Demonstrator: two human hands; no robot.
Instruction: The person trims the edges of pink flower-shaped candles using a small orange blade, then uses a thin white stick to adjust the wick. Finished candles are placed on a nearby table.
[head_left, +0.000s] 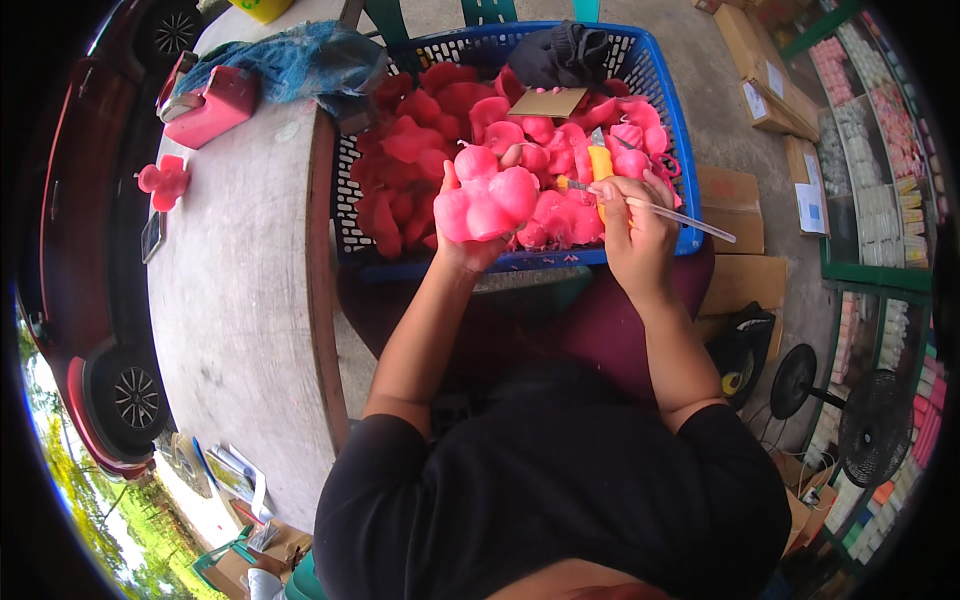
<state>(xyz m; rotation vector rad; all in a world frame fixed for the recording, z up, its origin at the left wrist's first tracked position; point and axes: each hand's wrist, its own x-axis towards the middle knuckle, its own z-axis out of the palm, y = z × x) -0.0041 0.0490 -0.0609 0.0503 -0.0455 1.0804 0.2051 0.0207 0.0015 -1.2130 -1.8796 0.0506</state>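
Observation:
My left hand is closed around a pink, lumpy wax figure, which looks like a candle with a wick on its round top. The figure is held over the near part of a blue plastic basket. In my right hand, just to the right, are a thin paintbrush with a clear handle and a yellow-handled knife. The brush's bristles point at the figure, a small gap away. Pink wax pieces fill the basket beneath both hands.
A piece of cardboard and a dark cloth lie in the basket. On the left, a pale table bears another pink figure, a phone and blue netting. Boxes, fans and shelves stand right.

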